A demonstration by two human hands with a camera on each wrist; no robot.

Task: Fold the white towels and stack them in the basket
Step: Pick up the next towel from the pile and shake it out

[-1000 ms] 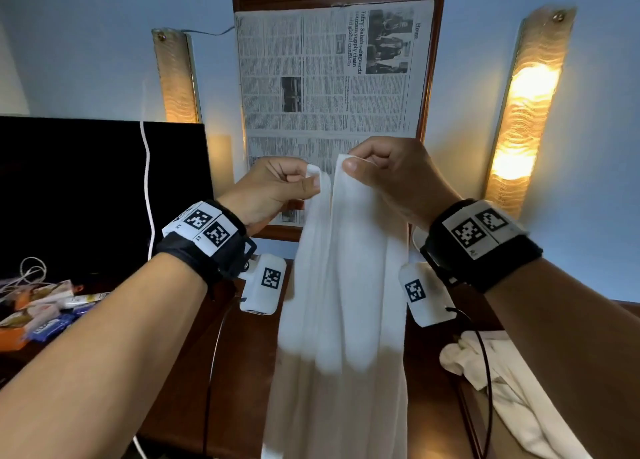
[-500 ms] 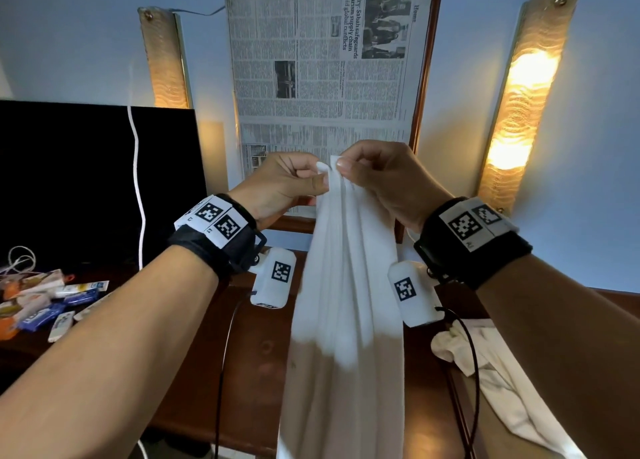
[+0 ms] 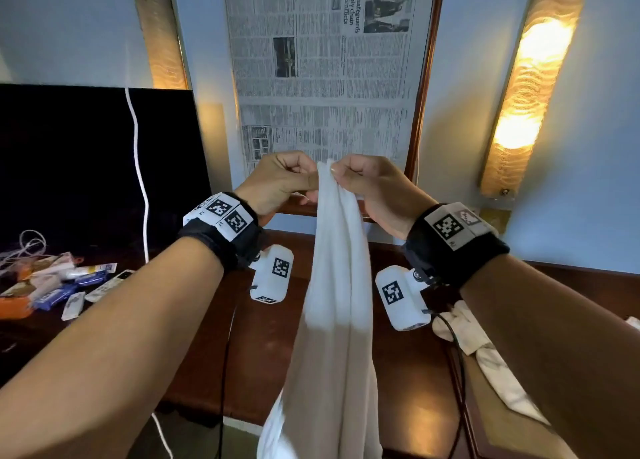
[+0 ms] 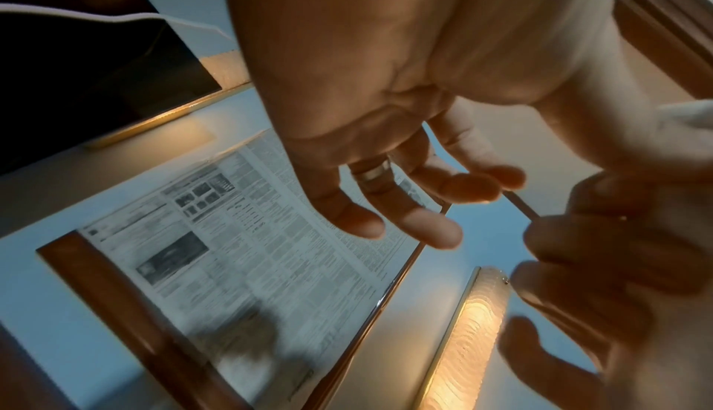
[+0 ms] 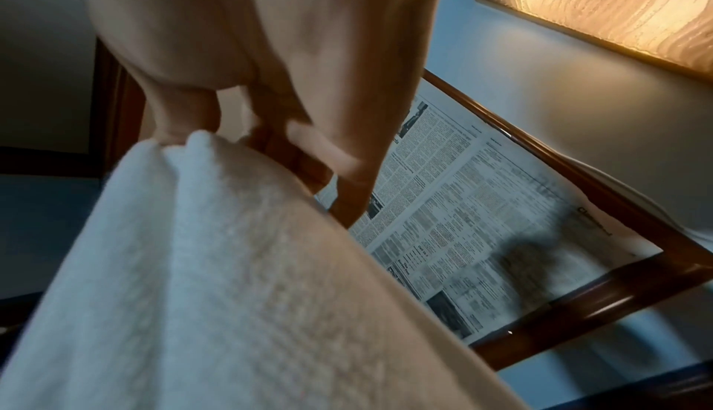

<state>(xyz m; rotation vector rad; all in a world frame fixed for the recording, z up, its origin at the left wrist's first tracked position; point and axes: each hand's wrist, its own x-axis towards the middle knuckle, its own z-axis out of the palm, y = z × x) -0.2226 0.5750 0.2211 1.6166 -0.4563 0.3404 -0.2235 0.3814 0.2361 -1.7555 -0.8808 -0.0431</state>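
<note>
A long white towel [image 3: 332, 320] hangs from both hands in front of me, over the wooden desk [image 3: 270, 354]. My left hand [image 3: 308, 183] pinches its top edge from the left, and my right hand [image 3: 337, 178] pinches it from the right, the two almost touching. The right wrist view shows thumb and fingers nipping the gathered top of the towel [image 5: 212, 264]. In the left wrist view the other fingers [image 4: 409, 227] curl loosely, and a bit of towel [image 4: 685, 113] shows by the thumb. A second, crumpled white towel [image 3: 485, 351] lies on the desk at right. No basket is in view.
A black screen [image 3: 86, 164] with a white cable [image 3: 138, 167] stands at left, with several packets and cords [image 3: 52, 285] in front of it. A wooden frame covered by newspaper [image 3: 329, 77] hangs on the wall between two lit lamps [image 3: 530, 77].
My hands have drawn together, bringing the towel's top corners nearly into contact. The hanging towel has narrowed into close folds.
</note>
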